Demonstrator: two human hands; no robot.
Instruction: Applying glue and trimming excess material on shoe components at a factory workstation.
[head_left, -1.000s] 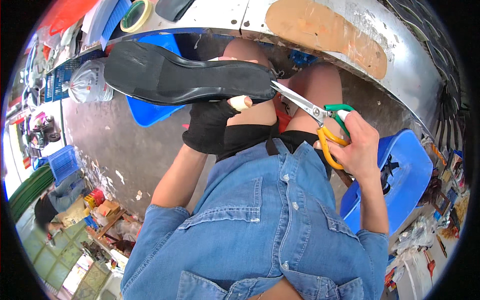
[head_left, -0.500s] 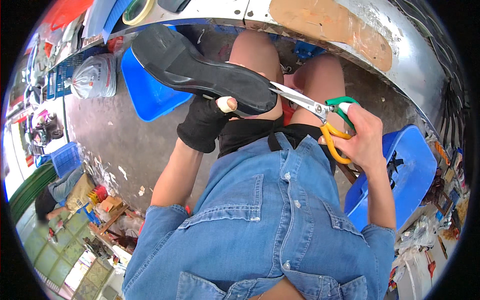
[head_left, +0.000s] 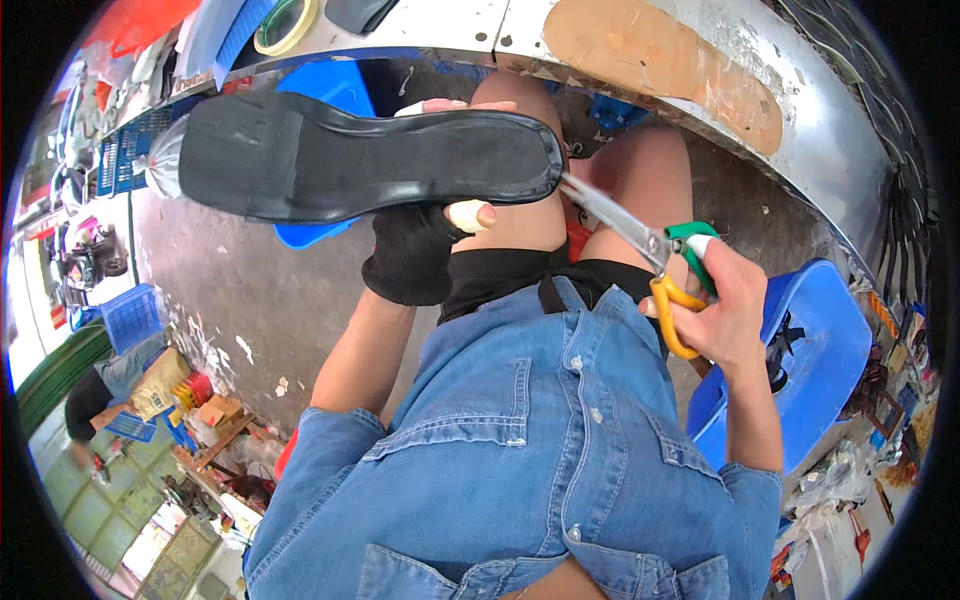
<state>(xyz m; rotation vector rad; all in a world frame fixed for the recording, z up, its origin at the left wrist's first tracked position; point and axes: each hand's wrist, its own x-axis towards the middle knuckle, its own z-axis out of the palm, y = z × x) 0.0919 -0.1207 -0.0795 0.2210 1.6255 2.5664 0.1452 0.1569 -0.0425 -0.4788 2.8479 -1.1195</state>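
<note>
A long black shoe sole (head_left: 400, 160), with a raised rim round its edge, lies nearly level above my thighs. My left hand (head_left: 412, 250), in a black fingerless glove, is closed on it; the thumb is at the near edge and fingertips show past the far edge. White tape wraps the thumb. In my right hand (head_left: 728, 300) is a pair of scissors (head_left: 655, 243) with one green and one yellow handle loop. Their blades look almost closed, slightly blurred, with the tips beside the sole's right end; whether they touch it I cannot tell.
A metal-topped bench (head_left: 850, 160) with a tan pad (head_left: 660, 70) curves ahead of my knees. At my right stands a blue tub (head_left: 830, 370) holding black pieces; another blue tub (head_left: 330, 85) is partly behind the sole. A tape roll (head_left: 285, 25) lies on the bench.
The sole has turned from a slant to nearly level, showing its flat face and rim, and has shifted left. The scissors have moved slightly right and down, their blades closing.
</note>
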